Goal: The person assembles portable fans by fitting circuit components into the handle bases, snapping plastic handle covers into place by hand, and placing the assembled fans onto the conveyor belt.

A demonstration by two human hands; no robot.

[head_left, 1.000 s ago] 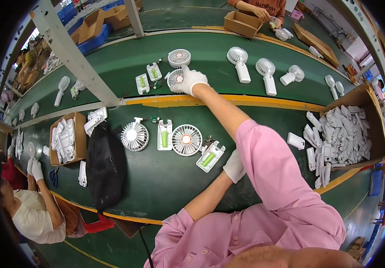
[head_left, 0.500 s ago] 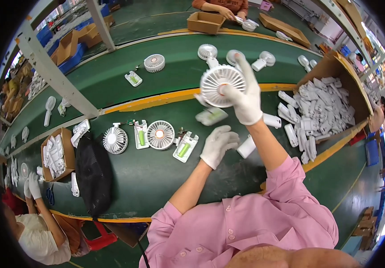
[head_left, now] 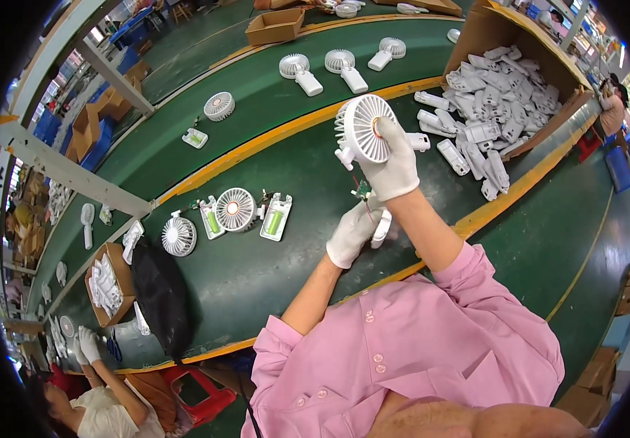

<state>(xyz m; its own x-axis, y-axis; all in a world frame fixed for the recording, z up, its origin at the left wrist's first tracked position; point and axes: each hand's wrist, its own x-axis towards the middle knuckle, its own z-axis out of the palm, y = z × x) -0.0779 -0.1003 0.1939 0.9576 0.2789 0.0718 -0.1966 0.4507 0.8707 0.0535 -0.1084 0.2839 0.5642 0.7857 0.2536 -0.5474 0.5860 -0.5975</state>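
Observation:
My right hand point(head_left: 395, 166), in a white glove, holds up a round white fan head point(head_left: 362, 129) above the green table. A small green circuit board point(head_left: 362, 192) hangs from it on thin wires. My left hand point(head_left: 351, 231), also gloved, is just below and grips a white handle shell point(head_left: 382, 226) close to the board. Two more fan heads point(head_left: 235, 209) and two open handle halves with green batteries point(head_left: 275, 217) lie on the table to the left.
A cardboard box of white handle shells point(head_left: 508, 80) stands at the right. Assembled white fans point(head_left: 298, 70) ride the green conveyor point(head_left: 256, 80) behind a yellow strip. A black bag point(head_left: 160, 292) lies at the left. Another person's gloved hands point(head_left: 85, 347) work at lower left.
My right hand has brought a fan head from the far conveyor back toward me. My left hand has picked up a handle shell and risen under it.

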